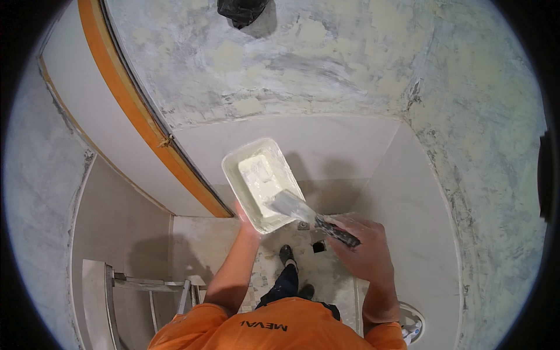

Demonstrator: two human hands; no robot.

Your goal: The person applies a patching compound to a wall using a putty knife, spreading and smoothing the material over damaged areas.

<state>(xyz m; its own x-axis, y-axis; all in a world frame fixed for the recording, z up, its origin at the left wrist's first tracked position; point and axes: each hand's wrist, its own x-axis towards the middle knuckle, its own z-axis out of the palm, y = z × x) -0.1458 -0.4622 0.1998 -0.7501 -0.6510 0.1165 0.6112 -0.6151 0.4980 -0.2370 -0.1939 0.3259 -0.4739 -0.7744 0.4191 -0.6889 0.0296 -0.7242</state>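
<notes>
My left hand point(245, 223) holds up a white rectangular tub point(231, 175) from beneath, with most of its fingers hidden behind it. Cream-coloured putty point(256, 177) coats the tub's floor and walls. In my right hand point(364, 248) is a putty knife point(337, 231), gripped by its dark, smeared handle. Its broad blade point(289, 205) reaches over the tub's near right side, the tip down by the putty. Whether the blade touches the putty, I cannot tell. Pale smears mark my right hand.
Patchy plastered walls point(350, 64) rise above light tile panels point(408, 192). An orange door frame point(157, 140) stands left. A ladder point(149, 286) is at lower left, a round white bucket point(421, 321) at lower right. A dark square hole point(319, 247) shows in the floor; black plastic point(242, 10) hangs above.
</notes>
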